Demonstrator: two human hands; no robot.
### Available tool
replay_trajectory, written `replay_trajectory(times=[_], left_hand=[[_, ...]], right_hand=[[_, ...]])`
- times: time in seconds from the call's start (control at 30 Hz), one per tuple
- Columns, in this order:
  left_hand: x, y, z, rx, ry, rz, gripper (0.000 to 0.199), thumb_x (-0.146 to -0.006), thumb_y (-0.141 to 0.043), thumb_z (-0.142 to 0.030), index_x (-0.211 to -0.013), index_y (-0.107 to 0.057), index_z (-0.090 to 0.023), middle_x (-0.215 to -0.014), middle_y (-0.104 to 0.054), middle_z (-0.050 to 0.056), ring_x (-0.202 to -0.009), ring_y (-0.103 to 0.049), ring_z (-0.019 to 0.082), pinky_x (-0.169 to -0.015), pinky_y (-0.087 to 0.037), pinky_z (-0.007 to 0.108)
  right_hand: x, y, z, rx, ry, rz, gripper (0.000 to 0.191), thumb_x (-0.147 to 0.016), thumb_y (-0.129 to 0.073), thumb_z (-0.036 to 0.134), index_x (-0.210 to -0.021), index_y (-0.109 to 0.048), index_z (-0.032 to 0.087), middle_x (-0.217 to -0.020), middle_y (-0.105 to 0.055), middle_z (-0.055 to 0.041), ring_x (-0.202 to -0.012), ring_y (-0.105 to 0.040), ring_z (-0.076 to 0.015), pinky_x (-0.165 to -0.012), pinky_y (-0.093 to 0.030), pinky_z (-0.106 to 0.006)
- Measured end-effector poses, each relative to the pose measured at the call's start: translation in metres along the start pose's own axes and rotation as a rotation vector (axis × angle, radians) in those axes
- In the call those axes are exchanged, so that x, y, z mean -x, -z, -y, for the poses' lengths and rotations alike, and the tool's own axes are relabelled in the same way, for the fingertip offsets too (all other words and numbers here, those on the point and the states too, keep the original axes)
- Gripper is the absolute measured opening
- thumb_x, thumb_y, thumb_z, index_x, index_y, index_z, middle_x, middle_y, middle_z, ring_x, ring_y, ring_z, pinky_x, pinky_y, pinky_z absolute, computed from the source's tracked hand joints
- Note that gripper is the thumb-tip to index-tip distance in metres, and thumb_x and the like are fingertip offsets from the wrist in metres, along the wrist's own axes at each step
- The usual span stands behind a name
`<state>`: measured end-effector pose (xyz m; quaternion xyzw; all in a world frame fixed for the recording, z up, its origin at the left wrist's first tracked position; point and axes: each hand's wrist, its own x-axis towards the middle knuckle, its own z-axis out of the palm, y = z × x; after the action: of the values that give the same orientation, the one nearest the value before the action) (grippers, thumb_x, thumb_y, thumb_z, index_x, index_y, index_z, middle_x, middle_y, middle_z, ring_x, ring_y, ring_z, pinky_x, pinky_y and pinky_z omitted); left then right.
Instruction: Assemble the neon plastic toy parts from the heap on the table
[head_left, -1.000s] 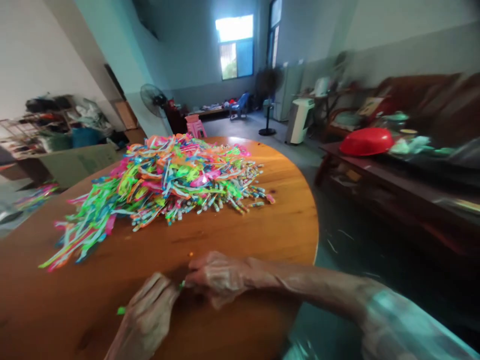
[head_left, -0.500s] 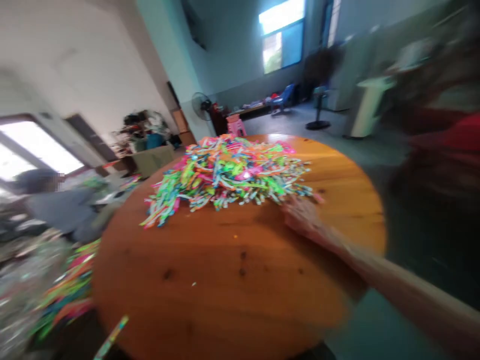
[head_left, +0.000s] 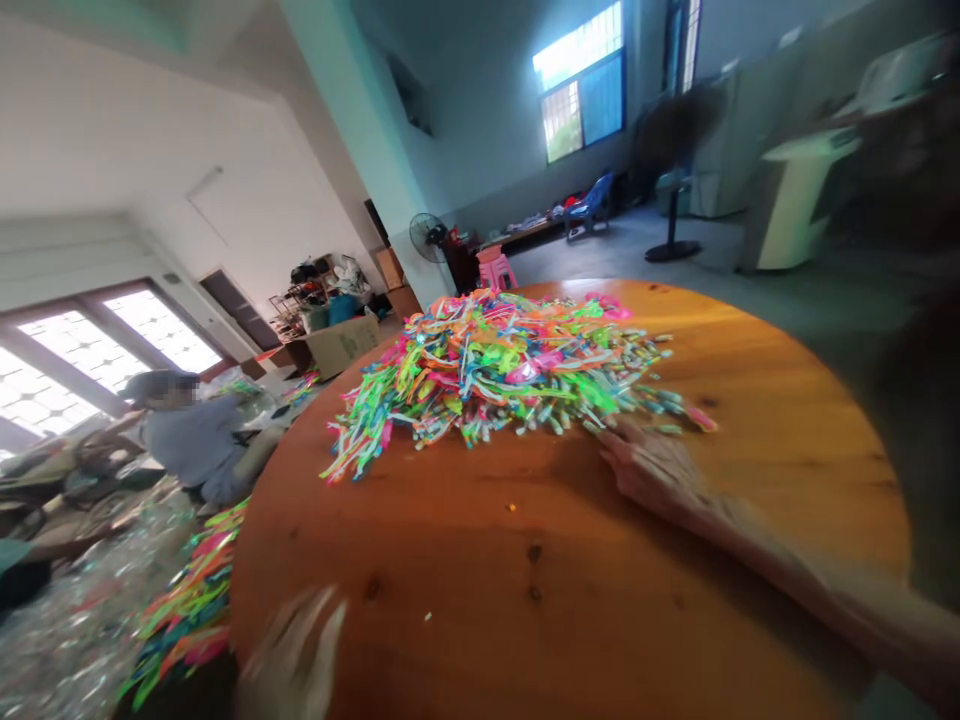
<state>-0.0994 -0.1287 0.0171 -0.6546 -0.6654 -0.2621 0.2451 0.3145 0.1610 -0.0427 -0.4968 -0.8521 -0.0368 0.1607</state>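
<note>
A big heap of bright plastic strips (head_left: 495, 370) in green, pink, orange and blue lies on the far half of a round wooden table (head_left: 570, 590). My right hand (head_left: 651, 468) reaches across the table and its fingers touch the near right edge of the heap; whether it grips a strip is hidden. My left hand (head_left: 294, 655) is blurred at the table's near left edge, fingers spread, with nothing in it.
More coloured strips (head_left: 187, 610) lie on the floor left of the table. A person (head_left: 187, 440) sits low at the left near cardboard boxes (head_left: 334, 345). Standing fans (head_left: 673, 170), a white appliance (head_left: 795, 200) and a pink stool (head_left: 497, 270) stand behind.
The view has swung left. My hands, together at the near edge a second ago, have parted: the right went out to the heap, and the left, out of view half a second ago, shows at the near left edge.
</note>
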Motion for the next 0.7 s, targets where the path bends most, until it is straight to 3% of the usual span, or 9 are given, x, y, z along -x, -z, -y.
replay_trajectory(times=[0.07,0.17,0.23,0.3,0.37,0.47,0.6,0.7], left_hand=[[-0.059,-0.051,-0.001,0.061,-0.059,0.063,0.026,-0.093,-0.052,-0.030,-0.110,-0.072,-0.027,-0.101,-0.075,0.007,-0.095,-0.071,0.025,-0.085,-0.060,0.040],[-0.140,-0.125,-0.003,0.009,-0.045,0.160,0.029,-0.095,-0.052,-0.034,-0.113,-0.069,-0.018,-0.111,-0.071,0.011,-0.108,-0.065,0.025,-0.096,-0.054,0.040],[-0.179,-0.161,-0.003,-0.025,-0.035,0.204,0.029,-0.093,-0.056,-0.031,-0.114,-0.069,-0.016,-0.110,-0.070,0.012,-0.108,-0.063,0.027,-0.098,-0.052,0.041],[-0.202,-0.185,-0.003,-0.052,-0.037,0.245,0.023,-0.090,-0.061,-0.028,-0.108,-0.071,-0.018,-0.103,-0.070,0.011,-0.103,-0.064,0.027,-0.098,-0.050,0.041],[-0.213,-0.197,-0.004,-0.081,-0.043,0.283,0.017,-0.087,-0.064,-0.026,-0.100,-0.073,-0.019,-0.097,-0.070,0.011,-0.100,-0.064,0.028,-0.096,-0.050,0.042],[-0.216,-0.199,-0.005,-0.128,-0.049,0.323,0.013,-0.087,-0.061,-0.025,-0.090,-0.072,-0.017,-0.096,-0.068,0.013,-0.099,-0.062,0.030,-0.091,-0.050,0.043],[-0.214,-0.185,-0.011,-0.169,-0.045,0.346,0.018,-0.089,-0.053,-0.019,-0.076,-0.065,-0.017,-0.088,-0.066,0.011,-0.094,-0.061,0.027,-0.089,-0.048,0.040],[-0.203,-0.166,-0.019,-0.152,-0.029,0.336,0.016,-0.090,-0.052,-0.016,-0.079,-0.063,-0.019,-0.089,-0.066,0.008,-0.093,-0.061,0.023,-0.089,-0.046,0.036]], right_hand=[[-0.002,-0.003,-0.002,0.000,-0.027,-0.015,0.027,-0.099,-0.042,0.023,-0.108,-0.066,0.017,-0.115,-0.061,-0.0138,-0.069,-0.054,-0.0160,-0.056,-0.020,-0.031],[-0.002,-0.009,-0.007,0.002,-0.027,-0.048,0.031,-0.100,-0.039,0.027,-0.097,-0.068,0.017,-0.099,-0.063,-0.0108,-0.065,-0.052,-0.0149,-0.055,-0.017,-0.031],[0.000,-0.013,-0.009,0.005,0.005,-0.108,0.031,-0.100,-0.039,0.025,-0.092,-0.069,0.018,-0.088,-0.062,-0.0089,-0.064,-0.052,-0.0145,-0.056,-0.017,-0.031],[0.002,-0.018,-0.009,0.010,0.044,-0.180,0.031,-0.099,-0.040,0.021,-0.090,-0.069,0.018,-0.083,-0.061,-0.0083,-0.065,-0.052,-0.0150,-0.057,-0.019,-0.031],[0.002,-0.023,-0.008,0.015,0.083,-0.235,0.029,-0.098,-0.041,0.017,-0.091,-0.070,0.017,-0.083,-0.062,-0.0090,-0.067,-0.054,-0.0163,-0.057,-0.022,-0.031],[0.002,-0.029,-0.007,0.000,0.134,-0.280,0.027,-0.095,-0.044,0.013,-0.095,-0.071,0.017,-0.088,-0.065,-0.0102,-0.071,-0.057,-0.0181,-0.059,-0.027,-0.031],[0.001,-0.033,-0.008,-0.067,0.228,-0.288,0.028,-0.098,-0.042,0.014,-0.094,-0.070,0.016,-0.096,-0.068,-0.0115,-0.078,-0.060,-0.0199,-0.064,-0.035,-0.031],[0.001,-0.029,-0.009,-0.158,0.302,-0.252,0.032,-0.102,-0.040,0.019,-0.091,-0.069,0.016,-0.094,-0.068,-0.0117,-0.078,-0.061,-0.0191,-0.067,-0.038,-0.031]])
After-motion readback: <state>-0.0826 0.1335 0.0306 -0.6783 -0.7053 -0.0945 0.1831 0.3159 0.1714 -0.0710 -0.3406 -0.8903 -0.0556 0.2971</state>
